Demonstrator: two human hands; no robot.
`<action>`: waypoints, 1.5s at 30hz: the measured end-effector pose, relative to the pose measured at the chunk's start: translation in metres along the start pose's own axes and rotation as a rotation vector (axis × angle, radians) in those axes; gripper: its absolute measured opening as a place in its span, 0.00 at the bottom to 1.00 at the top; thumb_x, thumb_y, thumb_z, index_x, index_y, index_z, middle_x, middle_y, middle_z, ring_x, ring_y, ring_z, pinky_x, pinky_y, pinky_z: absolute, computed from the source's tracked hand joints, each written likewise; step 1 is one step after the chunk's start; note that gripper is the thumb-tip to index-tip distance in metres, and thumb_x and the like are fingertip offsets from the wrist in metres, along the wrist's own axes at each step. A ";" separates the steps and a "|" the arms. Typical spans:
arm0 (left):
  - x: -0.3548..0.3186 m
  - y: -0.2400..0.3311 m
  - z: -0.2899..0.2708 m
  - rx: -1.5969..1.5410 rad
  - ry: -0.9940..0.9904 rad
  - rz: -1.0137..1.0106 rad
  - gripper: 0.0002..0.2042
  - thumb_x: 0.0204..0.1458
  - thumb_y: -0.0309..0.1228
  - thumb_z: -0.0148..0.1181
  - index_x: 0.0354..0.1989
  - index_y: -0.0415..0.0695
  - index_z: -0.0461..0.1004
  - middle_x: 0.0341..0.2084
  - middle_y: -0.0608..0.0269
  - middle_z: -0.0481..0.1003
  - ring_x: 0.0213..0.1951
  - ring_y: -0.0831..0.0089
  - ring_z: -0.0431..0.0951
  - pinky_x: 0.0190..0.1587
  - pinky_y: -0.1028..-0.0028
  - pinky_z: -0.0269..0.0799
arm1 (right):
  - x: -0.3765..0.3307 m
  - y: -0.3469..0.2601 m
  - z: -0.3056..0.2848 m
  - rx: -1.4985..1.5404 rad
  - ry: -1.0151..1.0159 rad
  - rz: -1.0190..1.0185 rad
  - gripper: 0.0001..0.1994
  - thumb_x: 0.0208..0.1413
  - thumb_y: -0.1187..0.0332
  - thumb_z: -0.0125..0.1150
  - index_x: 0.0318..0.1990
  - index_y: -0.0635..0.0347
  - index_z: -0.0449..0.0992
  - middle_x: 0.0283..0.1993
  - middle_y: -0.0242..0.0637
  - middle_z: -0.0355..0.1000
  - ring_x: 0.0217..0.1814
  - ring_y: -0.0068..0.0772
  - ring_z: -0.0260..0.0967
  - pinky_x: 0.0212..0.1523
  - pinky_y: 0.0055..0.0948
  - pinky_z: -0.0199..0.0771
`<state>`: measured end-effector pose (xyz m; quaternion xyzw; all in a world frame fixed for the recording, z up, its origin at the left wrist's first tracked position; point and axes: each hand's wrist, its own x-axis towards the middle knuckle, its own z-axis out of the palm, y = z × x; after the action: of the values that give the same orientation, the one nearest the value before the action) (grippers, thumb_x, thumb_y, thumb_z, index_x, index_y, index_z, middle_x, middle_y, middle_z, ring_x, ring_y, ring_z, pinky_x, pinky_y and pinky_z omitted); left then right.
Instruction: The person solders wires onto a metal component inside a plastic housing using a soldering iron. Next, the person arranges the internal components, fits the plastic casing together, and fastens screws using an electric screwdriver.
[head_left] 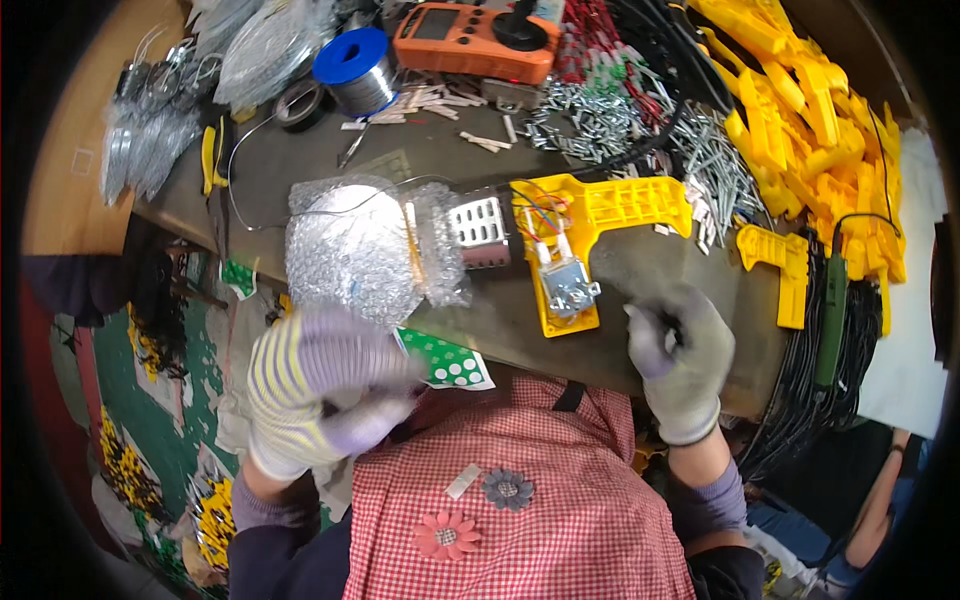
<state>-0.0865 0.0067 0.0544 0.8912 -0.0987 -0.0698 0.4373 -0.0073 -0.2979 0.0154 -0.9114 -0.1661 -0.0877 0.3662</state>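
My left hand (pixel 325 385), in a striped knit glove, is beside a green sheet with white dots (pixel 445 360) at the table's front edge. Motion smears its fingers, so any grip is unclear. My gloved right hand (pixel 685 355) has thumb and fingers curled together in a pinch; whatever lies between the tips is hidden. Left of it lies a yellow plastic gun-shaped housing half (pixel 630 205) with its inner side up. Inside sit thin coloured wires (pixel 550 215) and a silvery boxy part (pixel 568 287). A perforated metal piece (pixel 478 225) lies against its left side.
Bubble wrap (pixel 350 250) lies left of the housing. Behind are a solder spool (pixel 360 72), an orange multimeter (pixel 475 40) and heaped screws (pixel 580 120). Yellow housings (pixel 810 120) pile up at right, near a green-handled tool (pixel 830 320). Another person's arm (pixel 880 500) shows lower right.
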 end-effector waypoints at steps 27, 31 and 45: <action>0.090 0.002 0.038 0.750 0.190 0.399 0.35 0.46 0.53 0.67 0.61 0.49 0.71 0.51 0.41 0.73 0.51 0.41 0.73 0.58 0.53 0.68 | 0.195 -0.045 0.029 0.254 0.297 -0.665 0.21 0.53 0.68 0.64 0.56 0.62 0.75 0.50 0.49 0.77 0.50 0.49 0.75 0.52 0.43 0.74; 0.098 0.013 0.021 0.795 -0.009 0.488 0.38 0.47 0.54 0.69 0.57 0.34 0.71 0.50 0.38 0.73 0.48 0.45 0.76 0.52 0.59 0.74 | 0.162 -0.064 -0.029 0.111 0.537 -0.511 0.37 0.49 0.61 0.70 0.64 0.72 0.65 0.59 0.53 0.73 0.55 0.37 0.74 0.57 0.38 0.74; 0.041 0.004 0.019 -1.361 -0.296 -0.390 0.43 0.45 0.37 0.74 0.70 0.43 0.58 0.62 0.47 0.67 0.57 0.55 0.74 0.60 0.56 0.71 | 0.113 -0.010 -0.098 1.162 0.334 -0.169 0.30 0.55 0.71 0.62 0.65 0.75 0.64 0.50 0.39 0.73 0.47 0.24 0.70 0.51 0.22 0.69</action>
<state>-0.0516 -0.0199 0.0446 0.4039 0.0694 -0.3123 0.8570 0.0902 -0.3326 0.1232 -0.5202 -0.1989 -0.1535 0.8163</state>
